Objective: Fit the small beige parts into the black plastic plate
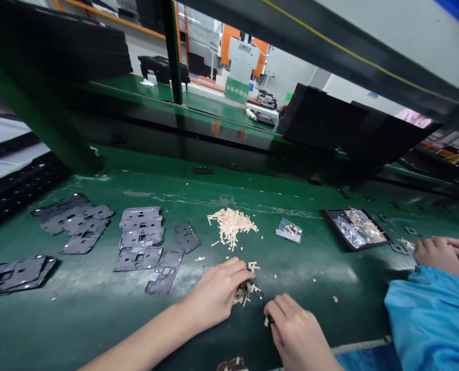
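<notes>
My left hand [224,288] is closed, its fingertips curled down onto a small dark clump [242,292] strewn with beige strips; the fingers hide much of it. Just right of it my right hand [297,327] is pinched together low over the bench. Something dark and small shows at its fingertips, with a beige bit [267,321] beside them, too little to name. Beyond my hands lies a loose pile of beige strips [231,225]. Flat black plates with cut-outs [141,237] lie in overlapping rows to the left, and a single black plate [187,237] lies nearer the pile.
A clear plastic bag [289,230] with small pieces lies right of the pile. Farther right stands a black tray [330,219] with bags and strips. A co-worker's hands [442,255] and blue sleeve [426,309] occupy the right side. A green post [65,118] rises at left.
</notes>
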A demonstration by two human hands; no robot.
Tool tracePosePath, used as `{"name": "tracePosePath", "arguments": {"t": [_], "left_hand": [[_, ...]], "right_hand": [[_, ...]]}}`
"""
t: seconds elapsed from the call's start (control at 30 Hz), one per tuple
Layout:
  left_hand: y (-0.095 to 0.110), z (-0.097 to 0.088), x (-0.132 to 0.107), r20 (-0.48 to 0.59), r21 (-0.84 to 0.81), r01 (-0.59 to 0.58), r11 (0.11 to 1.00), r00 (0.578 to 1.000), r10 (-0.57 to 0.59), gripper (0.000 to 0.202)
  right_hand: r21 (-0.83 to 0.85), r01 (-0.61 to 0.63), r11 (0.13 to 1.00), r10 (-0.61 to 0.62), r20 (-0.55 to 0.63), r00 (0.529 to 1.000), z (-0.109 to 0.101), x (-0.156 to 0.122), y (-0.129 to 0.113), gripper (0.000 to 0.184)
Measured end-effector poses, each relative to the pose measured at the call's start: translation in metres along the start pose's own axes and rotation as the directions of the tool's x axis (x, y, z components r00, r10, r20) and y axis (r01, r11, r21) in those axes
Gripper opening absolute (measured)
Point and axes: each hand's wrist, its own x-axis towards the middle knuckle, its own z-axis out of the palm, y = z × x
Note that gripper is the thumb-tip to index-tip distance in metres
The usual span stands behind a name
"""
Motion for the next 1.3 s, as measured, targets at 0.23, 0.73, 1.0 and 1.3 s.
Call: {"name": "tracePosePath", "arguments": {"t": [0.23,0.73,1.0,1.3], "left_hand": [[0.003,-0.010,-0.001,-0.150,-0.344,0.094,0.934,0.977,-0.154,0.040],[-0.005,-0.005,-0.001,-0.087,-0.379,0.212,0.901,0.961,-0.263,0.009],[-0.011,-0.006,-0.003,-0.112,-0.455,0.224,0.862,0.946,-0.305,0.022],[-0.006,-0.002,-0.006,-0.121,-0.144,0.088,0.986,0.987,-0.106,0.024]], "right_hand": [[0.196,0.000,0.981,0.014,-0.070,0.997,-0.010,0.015,-0.004,0.032],[0.659,0.046,0.751,-0.078,0.020,0.997,-0.033,0.092,0.001,0.015],[0.794,-0.009,0.608,-0.092,0.082,0.992,-0.032,0.093,0.012,0.007],[0.852,-0.069,0.519,-0.067,0.121,0.990,-0.028,0.095,0.012,0.017]]}}
